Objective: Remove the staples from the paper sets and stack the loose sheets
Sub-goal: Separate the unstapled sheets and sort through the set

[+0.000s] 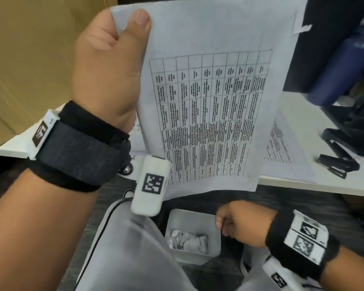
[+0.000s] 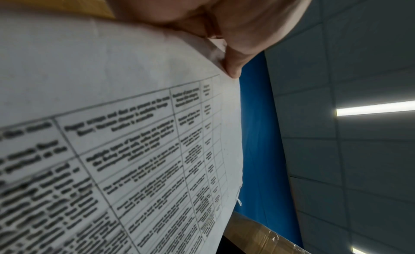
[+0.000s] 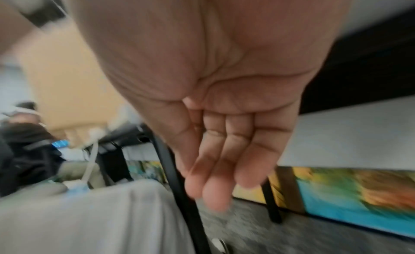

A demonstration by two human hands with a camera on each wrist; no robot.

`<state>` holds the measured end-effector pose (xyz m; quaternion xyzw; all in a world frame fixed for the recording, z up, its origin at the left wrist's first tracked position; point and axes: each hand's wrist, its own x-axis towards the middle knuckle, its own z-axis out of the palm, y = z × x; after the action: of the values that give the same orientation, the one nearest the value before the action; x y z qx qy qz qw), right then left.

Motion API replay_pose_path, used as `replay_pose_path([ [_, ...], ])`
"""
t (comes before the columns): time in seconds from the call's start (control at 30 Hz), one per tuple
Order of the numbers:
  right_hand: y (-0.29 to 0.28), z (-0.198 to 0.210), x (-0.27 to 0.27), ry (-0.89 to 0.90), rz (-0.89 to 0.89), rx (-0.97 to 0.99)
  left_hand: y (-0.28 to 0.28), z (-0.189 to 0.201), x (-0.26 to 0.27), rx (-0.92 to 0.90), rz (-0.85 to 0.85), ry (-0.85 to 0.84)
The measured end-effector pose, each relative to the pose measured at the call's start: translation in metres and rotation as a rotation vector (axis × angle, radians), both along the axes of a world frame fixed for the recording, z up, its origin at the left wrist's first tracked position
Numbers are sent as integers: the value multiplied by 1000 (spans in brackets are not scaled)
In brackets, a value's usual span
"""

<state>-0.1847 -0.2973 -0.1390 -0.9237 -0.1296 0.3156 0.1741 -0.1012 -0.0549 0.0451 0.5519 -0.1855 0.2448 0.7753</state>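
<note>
Left hand (image 1: 105,66) raised, thumb and fingers pinching closed. Right hand (image 1: 243,224) held low, palm down, fingers (image 3: 215,195) loosely extended, gripping nothing.

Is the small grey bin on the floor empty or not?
Not empty. The bin holds crumpled paper scraps on its bottom; most of it is unfilled.

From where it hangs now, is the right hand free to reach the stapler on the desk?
Probably yes. The right hand is empty, low beside the bin. The stapler lies uncovered near the desk edge, clear of the held paper.
</note>
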Motion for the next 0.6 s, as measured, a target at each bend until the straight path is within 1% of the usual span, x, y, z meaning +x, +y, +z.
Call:
replay_pose_path([
  [0.03,-2,26,-11,27,6,60,0,-4,0,-1,-48,21],
  [0.07,-7,52,-19,56,-13,174,-2,-5,-2,25,-56,53],
  [0.1,-12,78,-24,47,-64,331,-4,-5,-5,48,-49,65],
  [0.13,-18,101,-26,-29,-155,514,-7,-6,-7,71,-67,86],
  [0.17,-26,120,-24,-165,-288,700,-8,-8,-9,80,-86,112],
  [0.2,-35,135,-20,-337,-444,880,-9,-10,-10,93,-103,148],
  [0.23,-46,142,-16,-480,-571,1022,-12,-12,-12,99,-108,177],
  [0.27,-54,146,-13,-554,-625,1084,-15,-13,-15,104,-133,207],
  [0.3,-58,144,-10,-619,-645,1087,-19,-14,-18,103,-159,231],
  [0.33,-60,139,-8,-642,-641,1056,-22,-14,-21,92,-185,255],
  [0.37,-60,133,-7,-599,-639,1043,-25,-14,-24,68,-211,284],
  [0.43,-59,122,-10,-436,-651,1069,-26,-15,-28,20,-261,334],
  [0.47,-57,117,-12,-414,-652,1026,-27,-17,-28,13,-280,360],
  [0.53,-57,107,-12,-460,-677,934,-28,-24,-24,11,-298,419],
  [0.6,-65,103,-4,-516,-740,918,-29,-33,-15,39,-289,478],
])
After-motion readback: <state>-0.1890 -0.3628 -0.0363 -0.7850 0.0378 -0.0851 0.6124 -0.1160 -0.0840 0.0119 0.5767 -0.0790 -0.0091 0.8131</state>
